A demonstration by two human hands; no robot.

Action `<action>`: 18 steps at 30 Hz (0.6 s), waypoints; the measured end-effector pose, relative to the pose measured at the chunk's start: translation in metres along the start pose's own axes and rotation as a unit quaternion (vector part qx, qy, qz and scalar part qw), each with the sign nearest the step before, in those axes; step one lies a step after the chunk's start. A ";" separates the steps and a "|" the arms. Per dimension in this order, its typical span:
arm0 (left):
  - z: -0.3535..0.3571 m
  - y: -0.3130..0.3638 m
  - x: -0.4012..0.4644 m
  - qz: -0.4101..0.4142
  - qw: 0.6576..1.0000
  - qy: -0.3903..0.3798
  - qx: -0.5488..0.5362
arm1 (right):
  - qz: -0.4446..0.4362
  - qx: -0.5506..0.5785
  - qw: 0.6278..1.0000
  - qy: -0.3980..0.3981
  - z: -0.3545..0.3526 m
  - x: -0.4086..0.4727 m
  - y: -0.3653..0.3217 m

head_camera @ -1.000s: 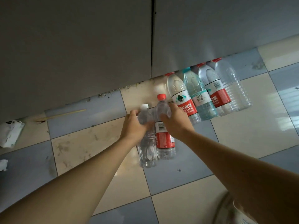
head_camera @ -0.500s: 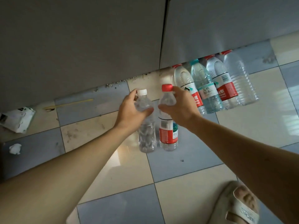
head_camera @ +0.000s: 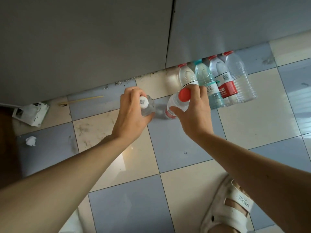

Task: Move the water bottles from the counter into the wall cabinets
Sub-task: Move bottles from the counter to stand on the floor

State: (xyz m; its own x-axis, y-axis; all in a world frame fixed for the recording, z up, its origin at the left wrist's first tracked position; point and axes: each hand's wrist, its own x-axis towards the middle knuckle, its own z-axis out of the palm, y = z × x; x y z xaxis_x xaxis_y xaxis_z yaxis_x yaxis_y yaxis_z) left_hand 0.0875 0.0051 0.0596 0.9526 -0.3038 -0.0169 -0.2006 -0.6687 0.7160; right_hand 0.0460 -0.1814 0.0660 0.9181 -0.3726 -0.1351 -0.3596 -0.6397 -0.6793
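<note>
Nearest to me, a foot in a white sandal [head_camera: 230,209] is standing on the checkered floor tiles [head_camera: 127,207] at the lower right, showing more fully than half a second ago, when only its front edge was peeking in. Both bare forearms are reaching forward from the bottom corners.

My left hand [head_camera: 133,115] is wrapping around the shoulder of the white-capped bottle [head_camera: 146,106], fingers curled closed on it, and the cap with its small printed code is now pointing almost straight at the camera. Half a second ago that bottle was hanging upright with its whole body showing; now I am seeing it end-on, higher and closer.

My right hand [head_camera: 193,113] is gripping the red-capped bottle [head_camera: 178,102] by its neck and shoulder, thumb underneath and fingers closed over the top. It has tipped the same way, red cap toward me, with only a sliver of its red label showing (the body is mostly hidden behind the cap). The two bottles are now sitting apart, no longer side by side and nearly touching.

Farther off, a row of four larger bottles [head_camera: 218,81] is standing on the floor against the base of the grey cabinet doors [head_camera: 84,44]. To the left, a crumpled white scrap [head_camera: 30,141], a torn white carton [head_camera: 32,113] and a thin yellow stick [head_camera: 84,100] are lying on the tiles.
</note>
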 end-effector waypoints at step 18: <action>0.023 -0.035 -0.020 -0.224 0.971 -0.027 -0.083 | 0.141 0.125 0.971 -0.150 0.019 -0.008 0.045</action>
State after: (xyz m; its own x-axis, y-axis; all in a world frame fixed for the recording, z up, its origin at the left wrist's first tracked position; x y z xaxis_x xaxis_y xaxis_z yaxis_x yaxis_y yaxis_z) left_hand 0.0704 0.0189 0.0183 0.9213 -0.0458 -0.3862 0.2754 -0.6243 0.7311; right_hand 0.0259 -0.1945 0.0231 0.8099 -0.2719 -0.5197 -0.5861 -0.3436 -0.7338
